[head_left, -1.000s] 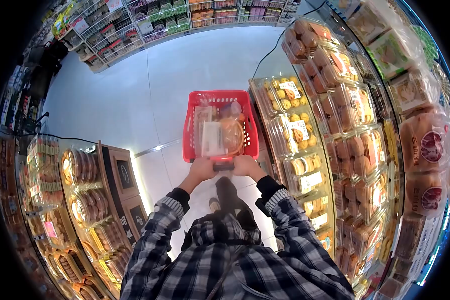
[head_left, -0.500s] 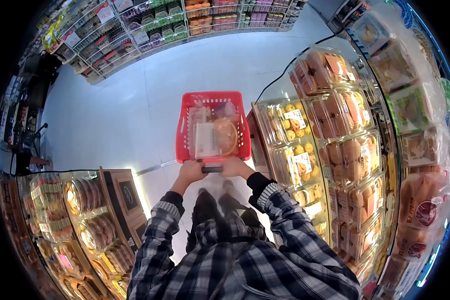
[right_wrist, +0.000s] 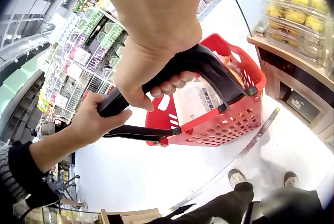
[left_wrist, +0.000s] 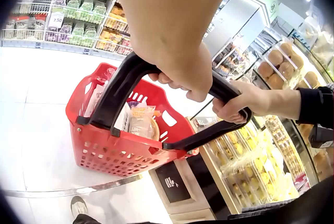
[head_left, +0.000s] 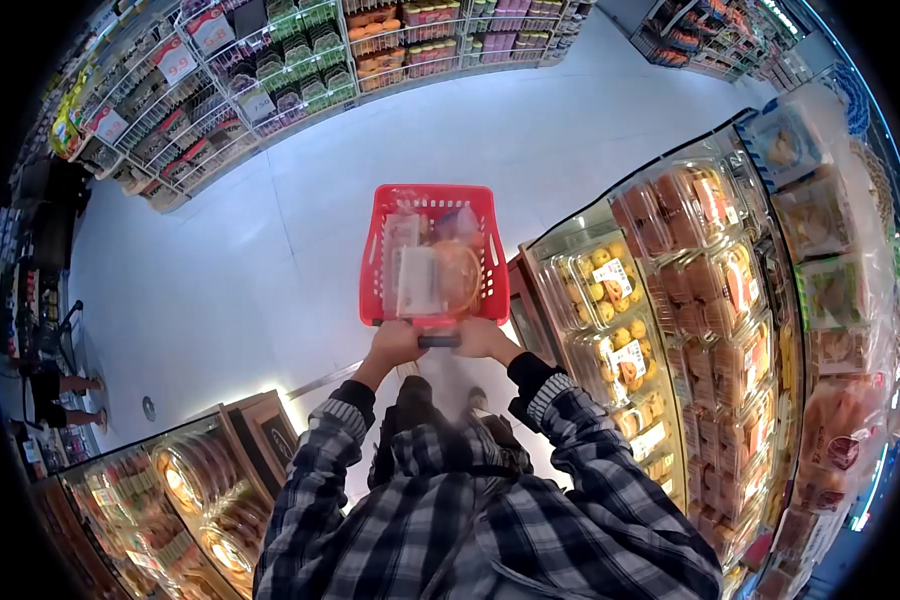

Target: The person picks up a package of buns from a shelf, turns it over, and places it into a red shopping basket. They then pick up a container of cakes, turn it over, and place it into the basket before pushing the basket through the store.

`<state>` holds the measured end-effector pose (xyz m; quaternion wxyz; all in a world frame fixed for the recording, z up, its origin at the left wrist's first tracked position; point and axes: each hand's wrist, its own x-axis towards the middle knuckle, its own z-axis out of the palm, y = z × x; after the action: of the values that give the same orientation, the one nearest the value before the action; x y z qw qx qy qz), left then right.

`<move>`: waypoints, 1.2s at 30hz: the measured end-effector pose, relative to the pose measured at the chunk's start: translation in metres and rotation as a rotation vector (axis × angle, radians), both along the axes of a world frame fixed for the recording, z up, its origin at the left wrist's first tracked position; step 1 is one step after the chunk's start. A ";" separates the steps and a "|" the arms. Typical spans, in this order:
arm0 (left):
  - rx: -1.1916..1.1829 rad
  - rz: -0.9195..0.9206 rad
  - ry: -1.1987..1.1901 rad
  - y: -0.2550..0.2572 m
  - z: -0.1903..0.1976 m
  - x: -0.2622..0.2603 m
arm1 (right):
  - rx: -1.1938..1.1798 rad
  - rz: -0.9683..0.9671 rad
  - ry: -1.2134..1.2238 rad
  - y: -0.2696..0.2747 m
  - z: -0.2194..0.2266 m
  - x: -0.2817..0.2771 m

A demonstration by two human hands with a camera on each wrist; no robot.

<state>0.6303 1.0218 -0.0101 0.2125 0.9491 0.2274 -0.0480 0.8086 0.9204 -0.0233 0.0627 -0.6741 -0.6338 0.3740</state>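
Both hands grip the black handle (head_left: 440, 341) of a red plastic basket (head_left: 371, 285) out in front of the body. My left hand (head_left: 397, 342) curls round the handle's left part, and my right hand (head_left: 483, 338) holds the right part, a short stretch of handle showing between them. Inside the basket lie a white package (head_left: 420, 282), printed with dark text in the right wrist view, and a round clear-wrapped item (head_left: 458, 272). A clear bag with orange print (left_wrist: 142, 118) shows in the left wrist view. The handle's side arms join the basket's rim.
On the right, a display stand (head_left: 670, 420) holds stacked clear boxes of baked goods (head_left: 610, 285). Bagged bread (head_left: 835, 420) lines the far right. Another bakery stand (head_left: 245, 425) is at lower left. Wire shelves (head_left: 300, 75) with price signs stand ahead across the pale floor (head_left: 270, 240). A person's legs (head_left: 70, 400) show at left.
The bakery stands have slid down and backward in view as the person walks forward. More floor and another shelf show ahead. Both hands keep hold of the basket handle.
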 end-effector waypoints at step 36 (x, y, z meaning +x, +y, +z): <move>-0.709 -0.427 -1.195 0.283 0.312 0.267 | 0.431 -0.460 -0.136 0.298 -0.043 0.180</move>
<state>0.8976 1.3047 0.3016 0.5813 0.7110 -0.1470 0.3674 0.9884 1.2181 -0.0665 0.2444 -0.7944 -0.5322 0.1612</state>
